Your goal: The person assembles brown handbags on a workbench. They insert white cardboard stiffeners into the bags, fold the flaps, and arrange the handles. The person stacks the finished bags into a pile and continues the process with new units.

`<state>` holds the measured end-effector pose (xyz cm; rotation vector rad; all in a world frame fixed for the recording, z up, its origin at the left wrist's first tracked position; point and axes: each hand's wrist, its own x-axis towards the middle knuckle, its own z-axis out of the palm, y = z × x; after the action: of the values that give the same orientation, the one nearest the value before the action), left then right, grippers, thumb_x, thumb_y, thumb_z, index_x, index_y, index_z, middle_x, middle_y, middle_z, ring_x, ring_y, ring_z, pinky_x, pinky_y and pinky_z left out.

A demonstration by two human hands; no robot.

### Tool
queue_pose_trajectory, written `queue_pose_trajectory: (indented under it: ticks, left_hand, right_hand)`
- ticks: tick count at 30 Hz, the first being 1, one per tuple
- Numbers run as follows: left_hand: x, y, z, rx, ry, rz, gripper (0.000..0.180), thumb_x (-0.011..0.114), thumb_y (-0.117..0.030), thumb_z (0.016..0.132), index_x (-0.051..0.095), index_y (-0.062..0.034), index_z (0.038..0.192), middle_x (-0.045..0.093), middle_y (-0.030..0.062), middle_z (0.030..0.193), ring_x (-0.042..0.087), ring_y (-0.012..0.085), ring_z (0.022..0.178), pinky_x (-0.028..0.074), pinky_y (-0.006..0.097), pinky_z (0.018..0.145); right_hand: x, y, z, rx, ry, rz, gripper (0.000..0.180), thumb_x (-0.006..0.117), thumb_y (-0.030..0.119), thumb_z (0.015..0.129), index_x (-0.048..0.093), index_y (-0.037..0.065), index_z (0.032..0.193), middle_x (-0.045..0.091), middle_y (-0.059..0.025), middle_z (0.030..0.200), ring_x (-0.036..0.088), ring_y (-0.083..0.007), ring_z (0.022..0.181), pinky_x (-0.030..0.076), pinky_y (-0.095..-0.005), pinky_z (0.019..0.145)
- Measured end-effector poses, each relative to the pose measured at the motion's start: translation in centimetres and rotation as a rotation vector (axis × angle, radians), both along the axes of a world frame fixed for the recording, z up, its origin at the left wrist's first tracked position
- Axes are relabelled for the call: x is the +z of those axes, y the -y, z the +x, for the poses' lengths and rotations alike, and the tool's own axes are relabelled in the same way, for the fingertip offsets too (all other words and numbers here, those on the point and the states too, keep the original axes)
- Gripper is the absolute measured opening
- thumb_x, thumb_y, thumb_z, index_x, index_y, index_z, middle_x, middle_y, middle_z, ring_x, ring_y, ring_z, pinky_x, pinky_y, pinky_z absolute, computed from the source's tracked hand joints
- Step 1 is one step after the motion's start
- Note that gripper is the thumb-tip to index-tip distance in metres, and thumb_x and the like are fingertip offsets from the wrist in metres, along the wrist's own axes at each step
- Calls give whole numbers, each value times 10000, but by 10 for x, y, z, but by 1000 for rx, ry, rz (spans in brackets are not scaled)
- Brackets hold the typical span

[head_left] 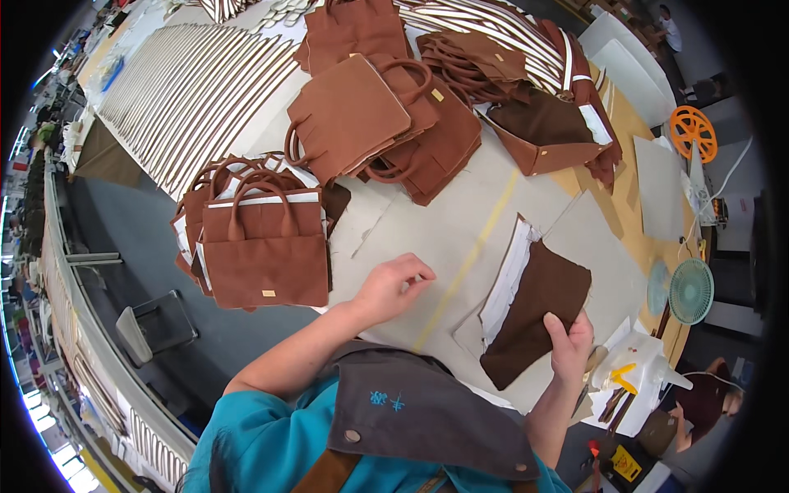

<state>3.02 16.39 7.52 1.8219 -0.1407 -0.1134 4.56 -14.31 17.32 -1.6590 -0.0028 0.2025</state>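
My right hand (569,345) grips a dark brown fabric piece (538,300) by its near right edge, the thumb lying on top. A white strip with a frayed edge (507,283) runs along the left side of that piece. My left hand (396,287) hovers over the grey table covering (444,316), its fingers curled in toward the thumb and nothing visible in them. Left of it stands a stack of reddish-brown handbag pieces (267,267) with looped handles and a small gold plate.
Farther back lies a pile of brown bag panels (349,115). Beside it an open brown bag (534,148) shows its dark lining. Rows of brown-and-white strips (189,99) cover the far left. At right are a green fan (690,292), an orange reel (693,134) and yellow-handled tool (623,378).
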Motion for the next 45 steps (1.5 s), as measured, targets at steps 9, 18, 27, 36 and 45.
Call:
queue_pose_trajectory:
  ticks: [9, 18, 27, 36, 45]
  left_hand:
    - [-31, -83, 46, 646, -447, -734, 572, 636, -297, 956, 429, 54, 1358, 580, 121, 1212, 614, 212, 1035, 476, 306, 920]
    - [-78, -101, 105, 748, -406, -1535, 717, 664, -471, 905, 388, 7, 1364, 434, 120, 1373, 404, 261, 1316, 279, 385, 1177]
    - [-73, -114, 122, 842, -353, -1857, 565, 675, -320, 924, 437, -46, 1357, 501, 60, 1355, 468, 230, 1271, 345, 386, 1157]
    - [-63, -120, 129, 849, -328, -1656, 544, 694, -147, 906, 432, -33, 1369, 522, 57, 1362, 502, 220, 1260, 401, 412, 1099]
    - [-37, -106, 136, 940, -259, -1238, 646, 758, -176, 853, 431, -86, 1402, 523, 33, 1371, 516, 194, 1227, 436, 358, 1000]
  right_hand:
    - [17, -18, 53, -27, 93, -209, 272, 621, 40, 933, 603, -26, 1197, 657, -62, 1146, 593, -118, 1031, 452, -269, 935]
    - [60, -170, 187, 63, 794, -233, 140, 613, -53, 924, 607, -50, 1064, 655, -64, 1004, 579, -95, 906, 461, -218, 853]
    - [-25, -293, 226, 268, 605, -328, 34, 621, 4, 929, 612, 2, 962, 718, -46, 995, 623, -74, 876, 497, -241, 815]
    - [35, -320, 274, -14, 788, -320, 183, 689, 168, 918, 632, -1, 955, 689, -38, 871, 584, -93, 793, 475, -250, 774]
    - [85, -317, 341, -207, 894, -181, 278, 715, 184, 884, 657, -44, 1032, 709, -74, 986, 623, -132, 858, 479, -273, 799]
